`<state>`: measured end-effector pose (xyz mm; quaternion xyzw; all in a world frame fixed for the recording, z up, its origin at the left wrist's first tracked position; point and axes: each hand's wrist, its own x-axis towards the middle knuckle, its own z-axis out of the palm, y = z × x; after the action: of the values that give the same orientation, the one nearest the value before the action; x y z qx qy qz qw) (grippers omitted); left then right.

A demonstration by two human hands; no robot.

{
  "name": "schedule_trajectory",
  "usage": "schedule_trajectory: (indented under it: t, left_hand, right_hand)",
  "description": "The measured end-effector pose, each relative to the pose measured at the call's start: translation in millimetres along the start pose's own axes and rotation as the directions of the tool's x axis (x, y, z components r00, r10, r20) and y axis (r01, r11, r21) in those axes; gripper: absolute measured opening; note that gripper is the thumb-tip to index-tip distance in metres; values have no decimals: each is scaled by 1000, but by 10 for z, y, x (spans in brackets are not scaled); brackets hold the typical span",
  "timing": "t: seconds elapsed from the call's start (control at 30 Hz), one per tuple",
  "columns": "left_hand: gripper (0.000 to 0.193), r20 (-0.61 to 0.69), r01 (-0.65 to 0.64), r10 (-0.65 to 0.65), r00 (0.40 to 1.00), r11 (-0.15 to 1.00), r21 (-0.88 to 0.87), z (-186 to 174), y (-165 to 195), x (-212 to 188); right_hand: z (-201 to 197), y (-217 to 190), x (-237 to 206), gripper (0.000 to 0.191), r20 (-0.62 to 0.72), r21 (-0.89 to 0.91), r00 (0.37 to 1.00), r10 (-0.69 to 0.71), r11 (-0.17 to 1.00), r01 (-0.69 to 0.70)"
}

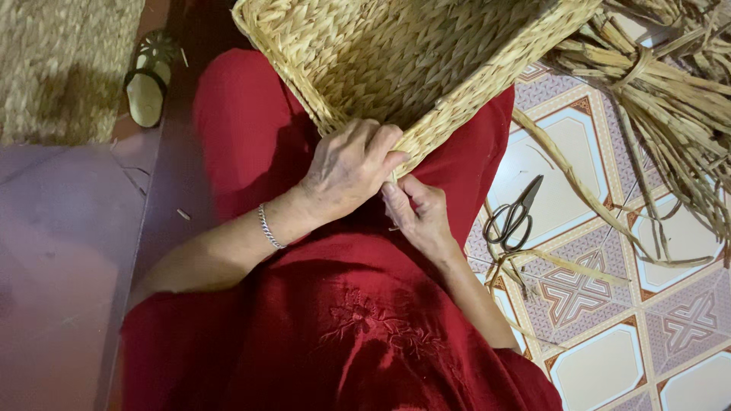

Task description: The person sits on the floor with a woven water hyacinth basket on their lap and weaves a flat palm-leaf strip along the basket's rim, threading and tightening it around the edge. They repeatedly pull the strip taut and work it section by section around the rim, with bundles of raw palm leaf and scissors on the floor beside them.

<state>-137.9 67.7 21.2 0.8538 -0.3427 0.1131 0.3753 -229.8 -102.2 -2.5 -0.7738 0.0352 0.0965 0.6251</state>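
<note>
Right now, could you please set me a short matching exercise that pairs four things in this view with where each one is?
Things:
1. woven basket
2. scissors
3. sandal
4. bundle of dried straw

Places:
A. on the dark floor at upper left, beside a woven mat
B. on the patterned tile floor, right of the hands
C. on the red-clothed lap, its corner gripped by the left hand with the right hand just under it
D. spread over the tiles at upper right

Pairs: 1-C, 2-B, 3-A, 4-D
</note>
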Motion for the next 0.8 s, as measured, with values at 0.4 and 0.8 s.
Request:
schedule_trajectory:
  t: [0.4, 0.8]
  left_hand:
    - [18, -58, -27, 33, 998, 994, 104, 118, 89, -17]
    - [28, 331, 209, -180, 926, 977, -52, 73, -185, 23]
  right_hand:
    - [-39, -104, -148, 37, -43, -156, 991, -125, 981, 117]
    - [-32, -244, -193, 36, 5, -92, 993, -117, 989, 117]
